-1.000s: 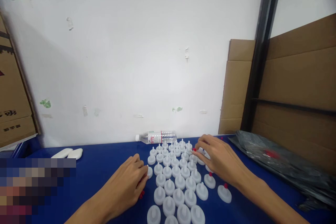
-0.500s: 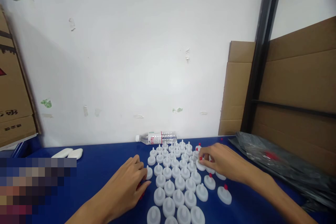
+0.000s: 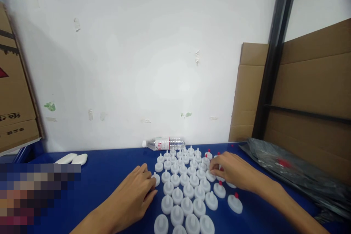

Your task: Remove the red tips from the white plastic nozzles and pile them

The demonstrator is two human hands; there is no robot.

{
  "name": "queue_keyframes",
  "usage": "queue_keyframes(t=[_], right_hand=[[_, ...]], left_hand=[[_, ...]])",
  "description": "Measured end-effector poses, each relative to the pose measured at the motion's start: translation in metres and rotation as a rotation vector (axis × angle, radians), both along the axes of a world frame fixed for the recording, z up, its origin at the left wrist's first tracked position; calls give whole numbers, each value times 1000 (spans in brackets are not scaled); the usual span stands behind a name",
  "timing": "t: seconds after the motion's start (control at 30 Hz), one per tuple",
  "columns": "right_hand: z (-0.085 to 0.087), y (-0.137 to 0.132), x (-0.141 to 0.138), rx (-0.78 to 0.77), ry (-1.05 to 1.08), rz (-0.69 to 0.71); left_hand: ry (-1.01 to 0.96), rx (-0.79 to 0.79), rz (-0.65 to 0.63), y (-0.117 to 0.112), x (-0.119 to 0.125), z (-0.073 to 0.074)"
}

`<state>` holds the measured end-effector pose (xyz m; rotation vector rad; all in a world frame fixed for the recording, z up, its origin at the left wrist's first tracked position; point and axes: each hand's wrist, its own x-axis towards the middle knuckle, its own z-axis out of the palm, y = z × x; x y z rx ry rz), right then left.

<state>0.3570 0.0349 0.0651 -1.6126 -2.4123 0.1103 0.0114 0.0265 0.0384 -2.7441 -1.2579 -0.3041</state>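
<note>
Many small white squeeze bottles (image 3: 188, 190) with pointed nozzles stand in rows on the blue tabletop. Several on the right side, such as the nearest capped bottle (image 3: 235, 203), wear red caps. My right hand (image 3: 233, 170) pinches at the nozzle of a bottle (image 3: 210, 176) near the right edge of the group; its fingers hide the red cap there. Left of the rows, my left hand (image 3: 134, 192) is curled palm down. Its fingers are beside a white bottle (image 3: 156, 179), and what they hold, if anything, is hidden.
A clear water bottle (image 3: 164, 143) lies along the wall behind the rows. Two white rounded pieces (image 3: 79, 159) rest at the back left. Grey plastic bags (image 3: 296, 175) lie at the right, before cardboard (image 3: 312, 87). A carton (image 3: 16, 80) stands left; the lower left is blurred out.
Red pieces seen under my left hand before are out of sight now. My right fingers have closed over the red cap and sit slightly lower. The view has shifted slightly.
</note>
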Motion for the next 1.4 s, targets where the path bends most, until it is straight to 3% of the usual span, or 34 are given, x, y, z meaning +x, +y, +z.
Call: queue_keyframes(t=[0.3, 0.47, 0.6, 0.8, 1.23, 1.4], right_hand=[[4, 3, 7, 6, 15, -30], [16, -4, 11, 13, 46, -72], [22, -10, 12, -126, 99, -32], [17, -9, 12, -317, 79, 1], [3, -9, 4, -325, 41, -7], [6, -15, 1, -260, 18, 21]], left_hand=[[45, -12, 57, -1, -1, 6], [75, -43, 73, -1, -2, 4], [109, -77, 77, -1, -1, 5], [120, -93, 68, 1, -1, 5], [143, -61, 49, 5, 1, 2], [68, -32, 19, 3, -3, 0]])
